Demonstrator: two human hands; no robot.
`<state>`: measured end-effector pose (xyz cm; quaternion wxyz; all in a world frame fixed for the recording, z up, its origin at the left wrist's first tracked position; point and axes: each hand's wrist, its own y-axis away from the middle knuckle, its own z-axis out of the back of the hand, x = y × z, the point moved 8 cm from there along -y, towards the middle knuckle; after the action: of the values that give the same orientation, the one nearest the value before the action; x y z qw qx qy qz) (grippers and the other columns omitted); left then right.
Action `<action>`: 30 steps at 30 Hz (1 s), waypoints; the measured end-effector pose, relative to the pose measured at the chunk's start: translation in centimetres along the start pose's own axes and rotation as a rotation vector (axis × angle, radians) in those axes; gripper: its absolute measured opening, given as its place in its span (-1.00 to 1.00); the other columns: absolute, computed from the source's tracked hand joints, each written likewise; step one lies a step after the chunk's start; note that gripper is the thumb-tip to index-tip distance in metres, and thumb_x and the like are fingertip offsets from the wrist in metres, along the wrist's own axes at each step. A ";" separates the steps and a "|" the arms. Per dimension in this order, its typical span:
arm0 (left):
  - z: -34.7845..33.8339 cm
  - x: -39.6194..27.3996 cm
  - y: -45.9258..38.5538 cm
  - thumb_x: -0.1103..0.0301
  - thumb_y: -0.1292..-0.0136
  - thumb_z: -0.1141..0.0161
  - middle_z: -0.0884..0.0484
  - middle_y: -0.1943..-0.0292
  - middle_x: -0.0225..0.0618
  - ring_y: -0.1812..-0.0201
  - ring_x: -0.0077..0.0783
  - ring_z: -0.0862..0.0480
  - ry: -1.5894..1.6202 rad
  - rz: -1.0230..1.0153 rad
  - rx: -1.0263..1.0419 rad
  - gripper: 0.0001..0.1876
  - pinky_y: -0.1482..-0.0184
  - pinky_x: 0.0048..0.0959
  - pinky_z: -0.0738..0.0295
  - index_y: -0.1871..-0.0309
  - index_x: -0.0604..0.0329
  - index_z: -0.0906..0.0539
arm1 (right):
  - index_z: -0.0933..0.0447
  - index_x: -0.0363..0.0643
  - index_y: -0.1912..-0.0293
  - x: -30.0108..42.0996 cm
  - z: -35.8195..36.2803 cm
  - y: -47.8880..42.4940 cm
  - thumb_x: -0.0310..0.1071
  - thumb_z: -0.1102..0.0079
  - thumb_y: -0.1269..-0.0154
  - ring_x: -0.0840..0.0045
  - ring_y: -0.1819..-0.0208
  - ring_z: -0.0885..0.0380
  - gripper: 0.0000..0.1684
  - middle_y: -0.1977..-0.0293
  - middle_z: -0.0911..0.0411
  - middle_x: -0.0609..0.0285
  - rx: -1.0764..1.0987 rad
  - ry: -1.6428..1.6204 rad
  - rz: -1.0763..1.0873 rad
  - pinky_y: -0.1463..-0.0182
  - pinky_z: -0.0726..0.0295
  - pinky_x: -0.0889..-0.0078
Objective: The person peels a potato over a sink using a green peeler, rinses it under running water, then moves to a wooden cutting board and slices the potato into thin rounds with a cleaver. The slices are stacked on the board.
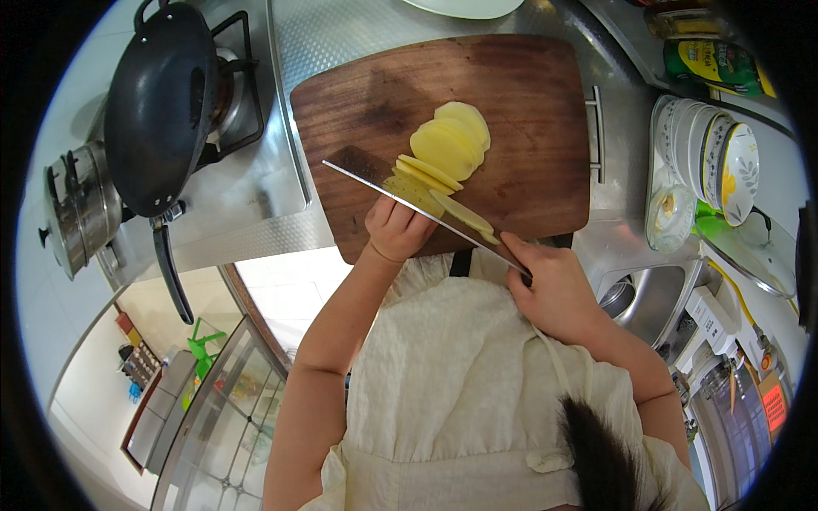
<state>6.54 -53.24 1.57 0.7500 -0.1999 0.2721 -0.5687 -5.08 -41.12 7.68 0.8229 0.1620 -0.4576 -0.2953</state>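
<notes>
A kitchen knife with a broad blade (358,167) slants across the wooden cutting board (524,134). My right hand (553,281) grips its handle at the board's near right edge. On the near side of the blade, my left hand (397,227) is curled with its fingertips close against the metal; whatever lies under those fingers is hidden. Round, pale yellow slices, apparently potato (447,148), overlap in a row beyond the blade. Several thinner-looking slices (429,172) lean near it, and one long slice (465,214) lies along the blade towards my right hand.
A black wok (160,108) sits on the gas stove at left, its handle (171,274) pointing towards me. Beside it stands a steel pot (83,204). At right are a sink (658,294), a rack of bowls (696,147) and a glass lid (748,249). A white plate (466,6) is beyond the board.
</notes>
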 end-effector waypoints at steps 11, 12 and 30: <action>0.1 0.0 -0.1 0.24 0.01 -0.37 -0.68 0.16 -0.40 0.07 -0.22 -0.66 0.014 -0.008 0.013 -0.75 0.12 -0.45 -0.59 0.20 -0.04 -0.73 | -0.49 -0.40 -0.08 -0.3 0.1 -0.1 -0.48 -0.11 -0.12 0.01 0.32 -0.59 -0.53 0.31 -0.59 -0.18 0.006 -0.010 -0.006 0.18 -0.58 0.18; 0.1 0.0 -0.2 0.24 0.01 -0.37 -0.68 0.16 -0.41 0.07 -0.23 -0.66 0.012 -0.009 0.014 -0.75 0.12 -0.45 -0.59 0.20 -0.04 -0.73 | -0.49 -0.40 -0.07 -0.3 0.0 -0.1 -0.45 -0.12 -0.13 0.02 0.32 -0.60 -0.52 0.32 -0.60 -0.18 0.001 -0.004 0.005 0.17 -0.58 0.15; 0.2 -0.2 -0.6 0.26 0.01 -0.36 -0.68 0.16 -0.44 0.08 -0.25 -0.65 -0.007 -0.005 0.004 -0.74 0.14 -0.48 -0.59 0.19 -0.07 -0.74 | -0.49 -0.39 -0.08 -0.3 0.1 0.0 -0.50 -0.08 -0.14 0.02 0.32 -0.59 -0.53 0.31 -0.59 -0.19 -0.013 -0.023 0.006 0.19 -0.57 0.21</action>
<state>6.15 -53.22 2.10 0.7500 -0.2011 0.2681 -0.5702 -5.28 -40.95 7.54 0.8196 0.1518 -0.4654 -0.2976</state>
